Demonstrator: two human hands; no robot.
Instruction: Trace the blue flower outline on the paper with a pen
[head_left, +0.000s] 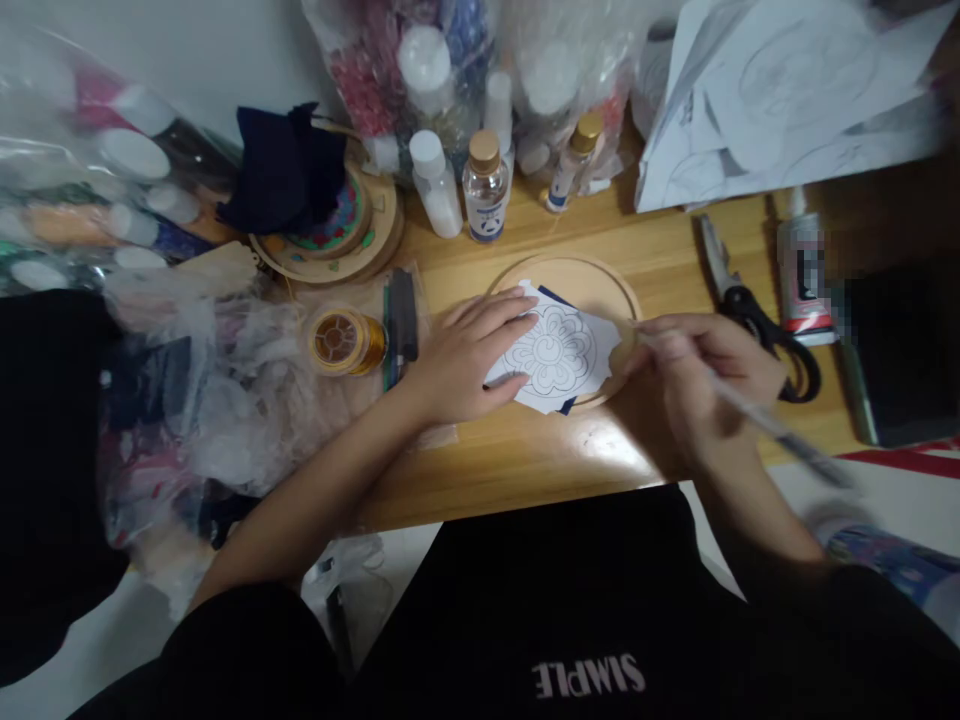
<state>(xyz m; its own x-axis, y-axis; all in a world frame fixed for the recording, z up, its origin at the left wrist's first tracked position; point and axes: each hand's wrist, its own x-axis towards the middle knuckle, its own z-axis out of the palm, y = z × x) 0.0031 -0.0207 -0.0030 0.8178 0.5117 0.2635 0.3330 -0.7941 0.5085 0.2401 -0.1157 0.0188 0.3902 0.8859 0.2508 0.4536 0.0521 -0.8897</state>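
My left hand (480, 355) lies flat with its fingers spread over the left side of a white paper (559, 350) that bears a flower drawing. Dark blue fabric (568, 406) peeks out under the paper's edges. Both rest on a round wooden disc (631, 290). To the right, my right hand (697, 365) is closed around a pen (757, 412), somewhat blurred; its tip points at the paper's right edge. I cannot tell whether the tip touches anything.
Behind the disc stand small bottles (486, 190). Scissors (739, 300), a glue tube (806, 275) and a dark flat device (904, 350) lie at right. A spool of golden thread (347, 341) and plastic bags (255, 400) are at left. Drawn papers (780, 110) lean at the back.
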